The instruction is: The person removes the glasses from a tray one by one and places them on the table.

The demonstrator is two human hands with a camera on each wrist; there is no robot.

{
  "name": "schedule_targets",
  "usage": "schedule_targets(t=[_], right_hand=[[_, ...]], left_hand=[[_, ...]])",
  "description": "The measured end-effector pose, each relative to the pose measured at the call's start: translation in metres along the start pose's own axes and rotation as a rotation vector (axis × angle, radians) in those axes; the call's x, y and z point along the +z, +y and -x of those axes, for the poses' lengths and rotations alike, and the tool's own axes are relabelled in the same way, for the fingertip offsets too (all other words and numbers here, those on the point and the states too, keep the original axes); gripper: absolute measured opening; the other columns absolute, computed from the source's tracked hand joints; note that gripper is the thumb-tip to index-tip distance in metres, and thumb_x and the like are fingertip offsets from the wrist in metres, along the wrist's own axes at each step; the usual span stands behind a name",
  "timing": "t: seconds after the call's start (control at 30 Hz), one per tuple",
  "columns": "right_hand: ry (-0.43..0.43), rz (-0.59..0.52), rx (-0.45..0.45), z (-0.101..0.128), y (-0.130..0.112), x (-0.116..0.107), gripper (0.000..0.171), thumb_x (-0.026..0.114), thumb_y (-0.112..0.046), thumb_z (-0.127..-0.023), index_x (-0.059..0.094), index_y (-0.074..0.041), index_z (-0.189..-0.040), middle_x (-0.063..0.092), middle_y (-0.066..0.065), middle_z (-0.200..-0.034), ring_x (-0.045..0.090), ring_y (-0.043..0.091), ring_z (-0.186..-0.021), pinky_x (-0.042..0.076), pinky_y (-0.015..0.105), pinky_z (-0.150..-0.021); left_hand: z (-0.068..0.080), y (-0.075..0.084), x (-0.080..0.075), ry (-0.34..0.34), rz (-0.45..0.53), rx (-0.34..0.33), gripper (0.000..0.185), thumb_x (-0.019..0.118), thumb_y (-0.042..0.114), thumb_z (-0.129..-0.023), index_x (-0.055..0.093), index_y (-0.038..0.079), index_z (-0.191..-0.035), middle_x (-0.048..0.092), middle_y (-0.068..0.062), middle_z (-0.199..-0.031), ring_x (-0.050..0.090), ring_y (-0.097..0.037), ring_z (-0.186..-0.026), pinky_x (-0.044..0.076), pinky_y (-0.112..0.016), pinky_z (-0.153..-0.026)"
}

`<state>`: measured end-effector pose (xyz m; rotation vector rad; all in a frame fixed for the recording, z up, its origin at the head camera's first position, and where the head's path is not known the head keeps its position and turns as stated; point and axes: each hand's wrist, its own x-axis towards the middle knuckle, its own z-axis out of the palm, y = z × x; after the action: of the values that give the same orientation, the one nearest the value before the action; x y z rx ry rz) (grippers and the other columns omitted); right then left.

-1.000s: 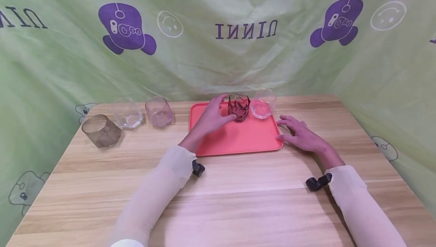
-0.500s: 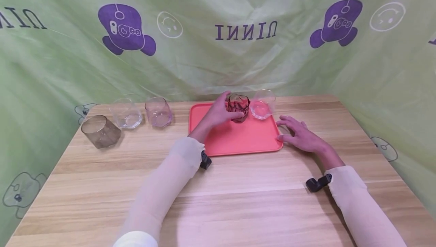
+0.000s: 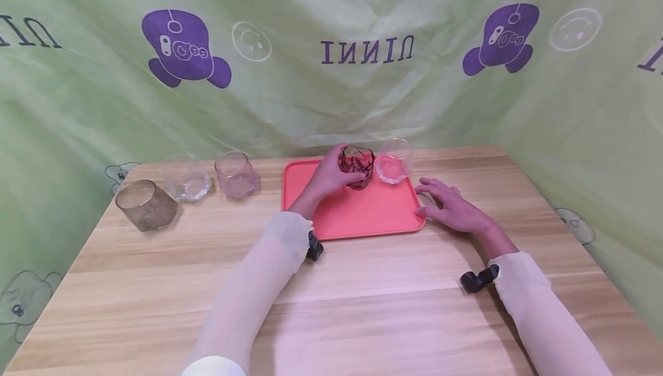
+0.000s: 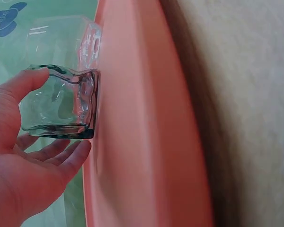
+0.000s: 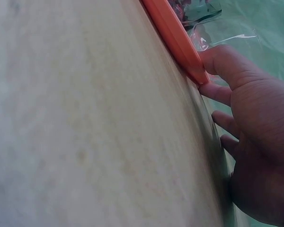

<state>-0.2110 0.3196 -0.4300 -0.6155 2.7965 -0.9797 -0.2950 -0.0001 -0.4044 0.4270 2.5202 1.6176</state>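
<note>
Left hand: the left hand holds the dark red glass; thumb on one side, fingers curled along the other. A second ago the thumb stood clear of the glass; now it crosses the front.
Dark red glass: upright on the pink tray, toward its back edge, just beside a clear glass also on the tray.
Right hand: the right hand stays at the tray's right rim, fingers spread apart, thumb touching near the front corner; how firmly it presses, I cannot tell.
Left-side glasses: a smoky glass, a second clear glass and a purple-tinted glass stand on the wooden table, in the same places as before.
Hidden: in the head view, the left fingers behind the dark red glass are mostly covered.
Cut off: the right wrist view crops the glasses at its top edge.
Hard to see: the second clear glass's rim nearly melts into the green cloth.
</note>
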Motion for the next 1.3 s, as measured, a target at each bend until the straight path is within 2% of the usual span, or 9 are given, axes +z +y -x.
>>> schedule_targets(t=[0.37, 0.53, 0.67, 1.3], right_hand=[[0.003, 0.002, -0.004, -0.0009, 0.0027, -0.0004, 0.057, 0.07, -0.029, -0.099, 0.052, -0.003, -0.146, 0.027, 0.025, -0.162, 0.016, 0.049, -0.15, -0.005, 0.072, -0.115], [0.002, 0.005, -0.002, -0.0012, 0.0017, -0.0008, 0.057, 0.069, -0.029, -0.1, 0.052, -0.002, -0.146, 0.027, 0.025, -0.162, 0.016, 0.048, -0.15, -0.005, 0.072, -0.115], [0.003, 0.006, 0.001, -0.0011, 0.0013, -0.0006, 0.057, 0.069, -0.029, -0.1, 0.051, -0.002, -0.146, 0.027, 0.025, -0.162, 0.016, 0.048, -0.15, -0.006, 0.072, -0.115], [0.01, 0.006, 0.0, 0.0003, 0.001, 0.0002, 0.056, 0.07, -0.028, -0.099, 0.052, -0.002, -0.145, 0.027, 0.026, -0.162, 0.016, 0.048, -0.15, -0.005, 0.073, -0.115]], left_hand=[[-0.0014, -0.0015, 0.001, -0.007, 0.02, 0.006, 0.085, 0.085, 0.016, -0.087, 0.036, 0.012, -0.157, 0.051, -0.015, -0.143, 0.053, -0.03, -0.126, 0.051, -0.042, -0.099], [-0.0013, -0.0026, 0.0001, -0.009, 0.06, -0.025, 0.085, 0.085, 0.017, -0.088, 0.037, 0.016, -0.157, 0.05, -0.016, -0.143, 0.055, -0.031, -0.122, 0.059, -0.041, -0.08], [-0.0011, -0.0029, 0.0007, -0.012, 0.103, -0.042, 0.084, 0.085, 0.014, -0.088, 0.037, 0.016, -0.157, 0.051, -0.016, -0.141, 0.057, -0.032, -0.117, 0.06, -0.04, -0.067], [0.0018, 0.0008, 0.0013, 0.026, 0.085, -0.053, 0.081, 0.086, 0.012, -0.086, 0.04, 0.014, -0.153, 0.052, -0.014, -0.139, 0.057, -0.031, -0.117, 0.06, -0.039, -0.072]])
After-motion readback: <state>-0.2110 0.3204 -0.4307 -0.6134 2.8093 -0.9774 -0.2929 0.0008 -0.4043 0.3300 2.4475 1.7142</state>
